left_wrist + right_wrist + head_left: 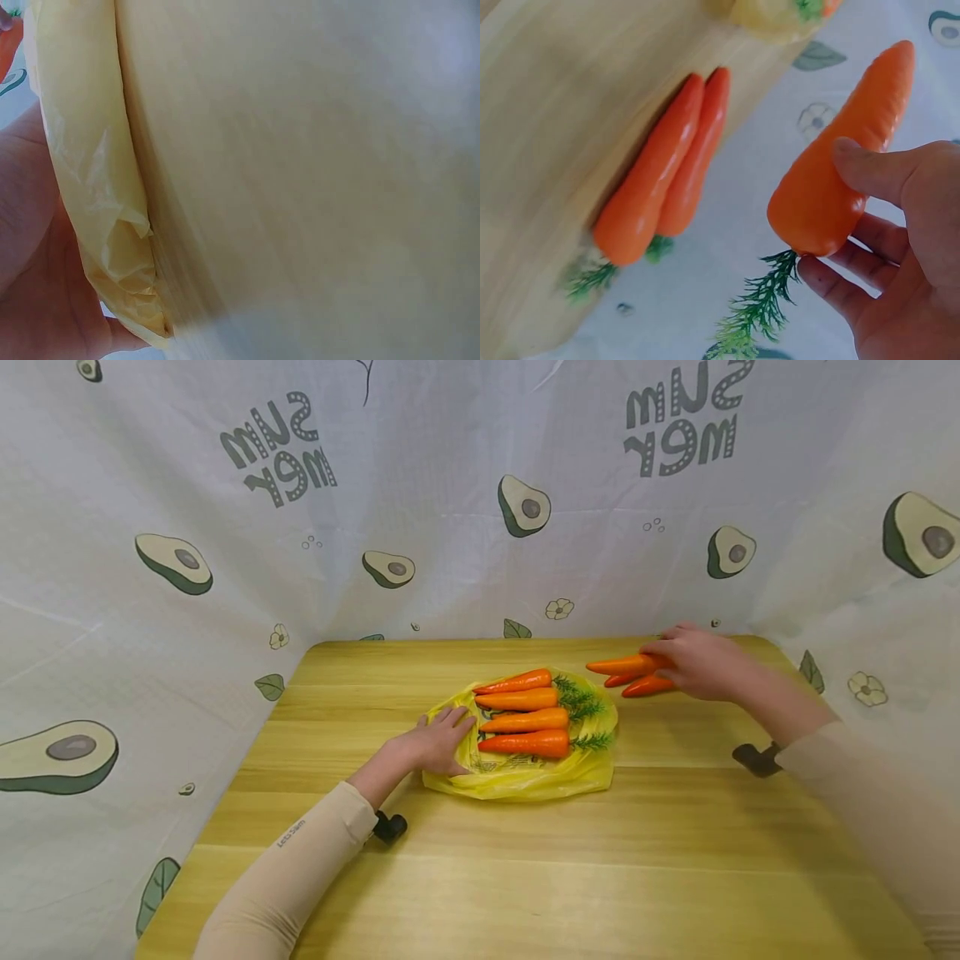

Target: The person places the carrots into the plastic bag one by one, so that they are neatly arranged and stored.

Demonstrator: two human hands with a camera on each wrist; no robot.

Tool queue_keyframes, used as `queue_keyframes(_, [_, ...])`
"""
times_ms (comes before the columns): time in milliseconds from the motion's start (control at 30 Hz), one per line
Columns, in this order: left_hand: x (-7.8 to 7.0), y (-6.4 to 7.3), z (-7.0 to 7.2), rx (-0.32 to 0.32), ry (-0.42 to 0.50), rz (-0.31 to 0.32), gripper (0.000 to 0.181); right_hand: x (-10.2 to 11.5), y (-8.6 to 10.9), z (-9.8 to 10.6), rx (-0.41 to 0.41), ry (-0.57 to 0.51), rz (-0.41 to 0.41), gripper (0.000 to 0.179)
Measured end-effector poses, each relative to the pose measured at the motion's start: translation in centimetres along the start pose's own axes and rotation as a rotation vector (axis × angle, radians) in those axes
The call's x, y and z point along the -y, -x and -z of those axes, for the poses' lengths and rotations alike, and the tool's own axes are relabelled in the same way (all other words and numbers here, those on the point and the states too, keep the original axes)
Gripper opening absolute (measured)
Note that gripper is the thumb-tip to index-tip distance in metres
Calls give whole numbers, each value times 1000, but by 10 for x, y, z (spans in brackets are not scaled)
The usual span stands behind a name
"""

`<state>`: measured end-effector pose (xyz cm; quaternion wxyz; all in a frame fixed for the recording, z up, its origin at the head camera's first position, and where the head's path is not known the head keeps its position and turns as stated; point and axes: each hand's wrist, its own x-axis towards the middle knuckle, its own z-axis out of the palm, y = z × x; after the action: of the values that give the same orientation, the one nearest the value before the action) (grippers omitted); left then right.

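Note:
My right hand [697,662] holds an orange carrot [847,157] between thumb and fingers at its thick end, its green top hanging below. Beneath it, two more carrots [651,191] lie side by side on the table's far right part. A yellow plastic bag [525,785] is spread flat in the middle of the table. Several carrots [525,744] lie on it in a row, tips pointing left and green tops right. My left hand [441,745] rests on the bag's left edge, fingers extended over the film; the bag's rolled edge [97,165] crosses that palm in the left wrist view.
Everything lies on a wooden table [510,893] with light grain. A white cloth [450,460] with avocado prints hangs behind and at both sides. A dark wrist-camera mount sits under each forearm.

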<state>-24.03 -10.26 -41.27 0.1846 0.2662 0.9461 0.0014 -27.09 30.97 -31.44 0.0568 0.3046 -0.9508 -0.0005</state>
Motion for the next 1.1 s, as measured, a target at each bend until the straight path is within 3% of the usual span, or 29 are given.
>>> queue_keyframes(133, [-1,0,1,-3,-4,2,97,12,-12,-1,23,-38,56,18])
queue_keyframes(400, [-2,1,1,-3,9,0,96,33,-35,-1,-5,20,49,22])
queue_keyframes(1100, [2,-2,-2,1,6,10,98,62,-91,-34,54,4,89,30])
